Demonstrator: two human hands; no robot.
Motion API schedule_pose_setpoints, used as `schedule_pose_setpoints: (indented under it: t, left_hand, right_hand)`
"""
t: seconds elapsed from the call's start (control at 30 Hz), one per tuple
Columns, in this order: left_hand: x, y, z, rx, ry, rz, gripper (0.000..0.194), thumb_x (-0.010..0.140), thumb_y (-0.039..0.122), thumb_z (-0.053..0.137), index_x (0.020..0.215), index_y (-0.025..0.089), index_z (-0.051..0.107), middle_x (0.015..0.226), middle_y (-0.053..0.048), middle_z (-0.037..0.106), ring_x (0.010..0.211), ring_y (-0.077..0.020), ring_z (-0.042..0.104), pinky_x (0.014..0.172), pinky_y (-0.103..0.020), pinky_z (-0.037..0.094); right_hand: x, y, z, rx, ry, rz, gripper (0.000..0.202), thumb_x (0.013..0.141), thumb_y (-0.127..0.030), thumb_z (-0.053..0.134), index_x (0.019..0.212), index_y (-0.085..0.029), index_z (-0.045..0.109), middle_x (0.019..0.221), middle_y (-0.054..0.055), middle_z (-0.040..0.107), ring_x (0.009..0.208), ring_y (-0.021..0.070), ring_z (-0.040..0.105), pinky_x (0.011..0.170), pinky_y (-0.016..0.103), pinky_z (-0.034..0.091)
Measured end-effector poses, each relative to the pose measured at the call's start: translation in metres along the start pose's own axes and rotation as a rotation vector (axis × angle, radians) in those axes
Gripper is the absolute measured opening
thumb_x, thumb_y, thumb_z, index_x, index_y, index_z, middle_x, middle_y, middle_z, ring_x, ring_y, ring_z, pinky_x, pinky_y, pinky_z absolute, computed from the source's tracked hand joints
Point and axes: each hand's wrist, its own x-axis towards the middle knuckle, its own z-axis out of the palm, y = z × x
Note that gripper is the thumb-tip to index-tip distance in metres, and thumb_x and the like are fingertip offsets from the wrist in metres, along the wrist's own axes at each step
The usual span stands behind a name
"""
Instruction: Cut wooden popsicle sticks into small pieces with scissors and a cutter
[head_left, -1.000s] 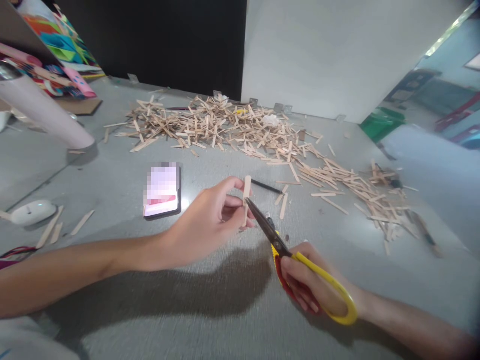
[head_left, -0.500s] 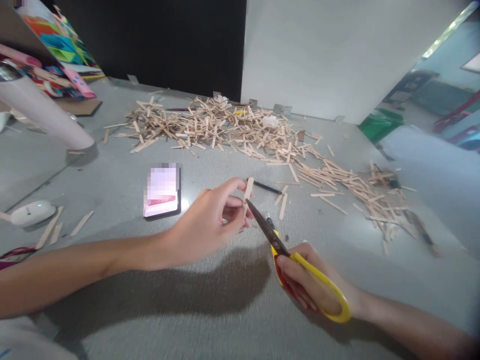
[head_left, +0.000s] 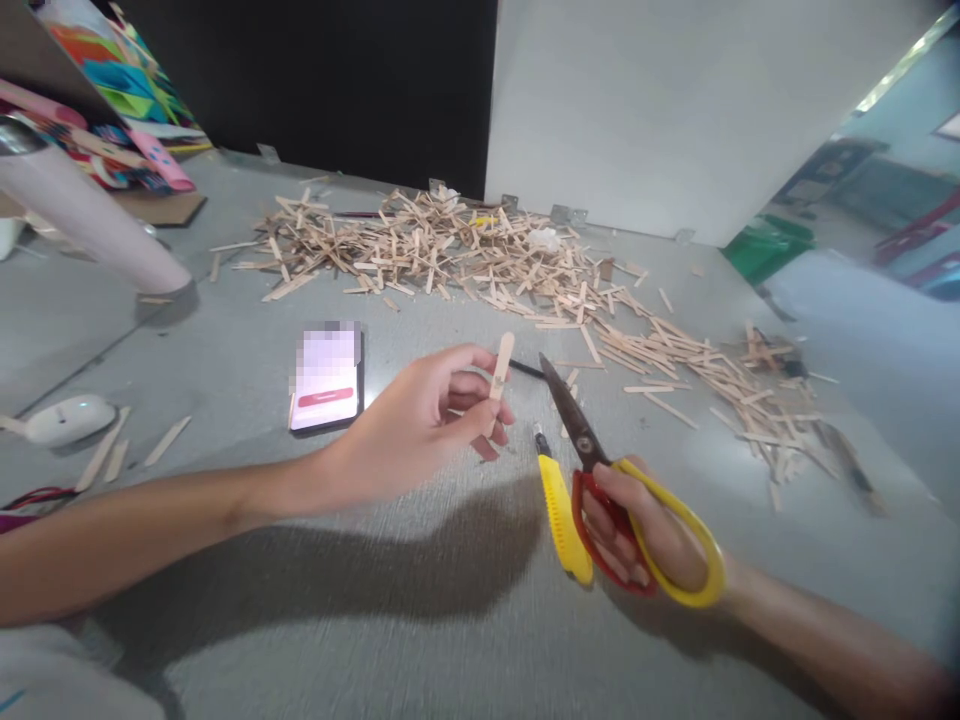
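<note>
Grey desk (head_left: 247,370) runs back to a black panel (head_left: 337,90) and a white panel (head_left: 637,110), with a heap of sticks (head_left: 420,245) strewn along its far edge and trailing toward its right edge. Over the middle of the desk, the left grip (head_left: 442,410) pinches one stick (head_left: 504,357) between thumb and fingers, its rounded end up and leaning slightly right. It bears a dark mark partway down; whether a nick or pencil, I cannot tell. The right grip (head_left: 664,535) is curled through the handles of the scissors (head_left: 585,445), whose blades look closed, point toward the far edge and stand apart from the stick. A yellow cutter (head_left: 561,515) lies between the two grips; a phone (head_left: 326,400) lies beyond the left forearm.

For clean work on the stick, I would pinch it firmly close to the mark, thumb well out of the blades' line. Thin wood probably splits along its grain, so biting deep near the pivot, square to its length, should beat nipping with the tips.
</note>
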Motion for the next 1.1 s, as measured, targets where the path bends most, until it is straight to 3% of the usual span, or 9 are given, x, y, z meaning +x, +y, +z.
schedule_pose_setpoints:
  t: [0.17,0.4,0.47,0.57,0.67,0.8,0.97,1.1]
  left_hand:
    - [-0.005,0.009,-0.006,0.171,0.08,0.054,0.016,0.106,0.033,0.068,0.117,0.021,0.069,0.097,-0.004,0.082,0.076,-0.0148,0.073,0.062,-0.023,0.058]
    - [-0.006,0.028,-0.017,0.369,0.226,0.132,0.015,0.098,0.036,0.075,0.092,0.023,0.077,0.075,0.001,0.073,0.062,-0.0132,0.063,0.051,-0.023,0.044]
    - [-0.005,0.03,-0.019,0.362,0.201,0.124,0.014,0.097,0.036,0.075,0.091,0.023,0.079,0.07,0.002,0.071,0.057,-0.0125,0.059,0.049,-0.023,0.041]
    - [-0.004,0.03,-0.021,0.359,0.075,0.097,0.017,0.1,0.035,0.072,0.09,0.023,0.08,0.069,0.001,0.073,0.058,-0.0135,0.061,0.05,-0.023,0.042]
    - [-0.004,0.029,-0.022,0.416,0.002,0.098,0.026,0.107,0.036,0.064,0.091,0.022,0.078,0.068,0.001,0.072,0.055,-0.0121,0.056,0.049,-0.024,0.038]
    - [-0.004,0.028,-0.021,0.482,0.031,0.127,0.033,0.112,0.034,0.054,0.088,0.021,0.072,0.066,0.001,0.066,0.055,-0.0116,0.055,0.051,-0.023,0.038]
    - [-0.006,0.027,-0.021,0.488,0.058,0.132,0.031,0.112,0.033,0.054,0.087,0.021,0.069,0.067,0.001,0.065,0.057,-0.012,0.058,0.055,-0.023,0.043]
    - [-0.007,0.026,-0.021,0.483,0.031,0.138,0.03,0.113,0.036,0.054,0.091,0.022,0.069,0.066,0.002,0.062,0.056,-0.0117,0.054,0.052,-0.023,0.038]
  right_hand:
    - [-0.005,-0.011,-0.014,-0.109,-0.16,-0.136,0.066,0.107,-0.076,0.048,0.078,-0.019,0.065,0.057,0.0,0.059,0.047,0.0134,0.051,0.048,0.026,0.044]
    - [-0.024,-0.029,-0.017,-0.326,-0.103,-0.107,0.057,0.105,-0.074,0.058,0.09,-0.019,0.067,0.072,0.003,0.063,0.064,0.0171,0.058,0.059,0.028,0.047]
    - [-0.028,-0.03,-0.016,-0.337,-0.105,-0.101,0.057,0.106,-0.073,0.057,0.089,-0.02,0.066,0.068,0.001,0.059,0.059,0.0155,0.056,0.055,0.026,0.046]
    - [-0.03,-0.029,-0.014,-0.333,-0.144,-0.075,0.06,0.104,-0.076,0.056,0.084,-0.02,0.062,0.063,-0.003,0.05,0.05,0.0119,0.048,0.048,0.024,0.042]
    - [-0.034,-0.024,-0.014,-0.287,-0.171,0.003,0.063,0.101,-0.083,0.054,0.09,-0.021,0.061,0.064,-0.004,0.05,0.045,0.01,0.045,0.043,0.023,0.041]
    - [-0.042,-0.012,-0.017,-0.254,-0.1,0.062,0.06,0.1,-0.082,0.058,0.105,-0.022,0.06,0.068,-0.004,0.056,0.042,0.0085,0.042,0.037,0.022,0.037]
    - [-0.044,-0.008,-0.019,-0.257,-0.105,0.112,0.06,0.097,-0.082,0.062,0.106,-0.023,0.06,0.067,-0.005,0.055,0.042,0.0091,0.044,0.035,0.02,0.036]
    - [-0.04,-0.012,-0.016,-0.272,-0.104,0.149,0.063,0.095,-0.086,0.061,0.104,-0.023,0.059,0.063,-0.006,0.051,0.042,0.0092,0.044,0.033,0.019,0.036]
